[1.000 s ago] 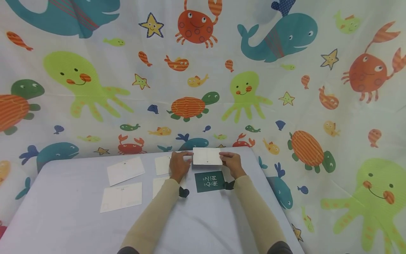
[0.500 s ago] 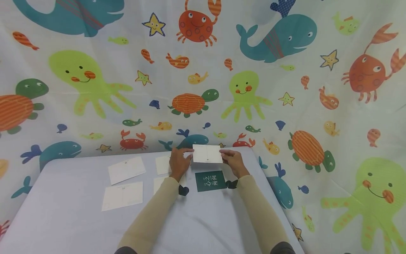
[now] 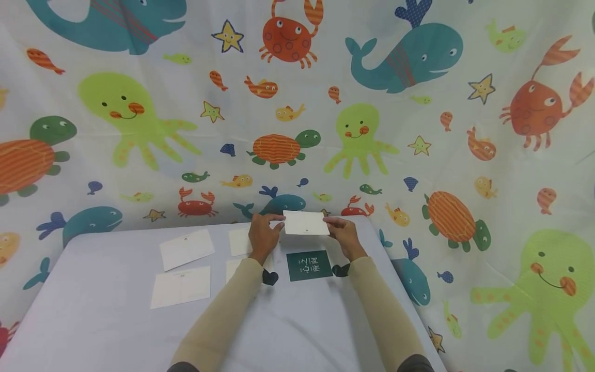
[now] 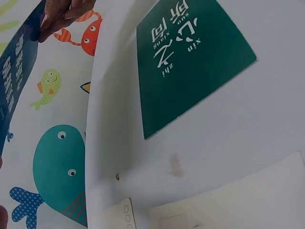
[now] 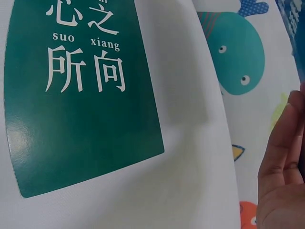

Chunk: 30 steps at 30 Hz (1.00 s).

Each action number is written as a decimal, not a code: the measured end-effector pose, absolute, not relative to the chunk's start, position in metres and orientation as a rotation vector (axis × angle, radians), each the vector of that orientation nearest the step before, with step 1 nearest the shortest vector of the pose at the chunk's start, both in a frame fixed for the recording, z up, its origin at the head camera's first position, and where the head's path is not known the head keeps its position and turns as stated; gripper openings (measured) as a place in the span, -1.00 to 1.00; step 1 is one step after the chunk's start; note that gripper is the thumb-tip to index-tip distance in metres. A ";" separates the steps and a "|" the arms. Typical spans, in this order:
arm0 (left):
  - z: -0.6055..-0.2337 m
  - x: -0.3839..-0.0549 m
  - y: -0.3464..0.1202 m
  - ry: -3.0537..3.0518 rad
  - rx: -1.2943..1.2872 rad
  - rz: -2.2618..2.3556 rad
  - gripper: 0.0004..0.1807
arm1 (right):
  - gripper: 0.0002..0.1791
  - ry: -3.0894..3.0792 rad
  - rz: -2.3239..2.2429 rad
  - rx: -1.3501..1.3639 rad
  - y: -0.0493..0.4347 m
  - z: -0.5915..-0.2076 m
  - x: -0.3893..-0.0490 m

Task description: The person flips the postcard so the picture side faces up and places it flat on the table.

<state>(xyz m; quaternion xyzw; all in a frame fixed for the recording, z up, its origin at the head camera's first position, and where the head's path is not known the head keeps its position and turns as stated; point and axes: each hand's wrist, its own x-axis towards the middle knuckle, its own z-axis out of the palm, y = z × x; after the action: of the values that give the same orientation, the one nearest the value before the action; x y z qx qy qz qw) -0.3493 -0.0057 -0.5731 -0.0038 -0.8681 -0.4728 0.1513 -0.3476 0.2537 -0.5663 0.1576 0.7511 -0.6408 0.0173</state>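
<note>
A white card is held a little above the far edge of the table. My left hand pinches its left end and my right hand pinches its right end. Its underside shows blue with white print in the left wrist view, with fingertips pinching its far end. Just below the hands a dark green card with white characters lies flat on the table; it also shows in both wrist views. Part of my right hand shows at the right wrist view's edge.
Several white cards lie on the pale table: two at the left and two partly hidden by my left forearm. A sea-animal print cloth hangs behind the table and to its right.
The white card has risen slightly and tipped flatter between my hands. The green card and the other cards have stayed put.
</note>
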 end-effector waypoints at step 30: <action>-0.566 -0.350 -0.004 -2.389 0.028 -1.517 -0.84 | -0.72 2.340 -2.056 0.525 0.245 -0.565 -0.348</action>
<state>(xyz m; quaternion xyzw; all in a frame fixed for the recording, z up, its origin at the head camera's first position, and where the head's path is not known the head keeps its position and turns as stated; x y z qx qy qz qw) -0.3495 -0.0041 -0.5663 0.0099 -0.8339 -0.5295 0.1552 -0.3479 0.2453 -0.5647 0.1661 0.7407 -0.6509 -0.0087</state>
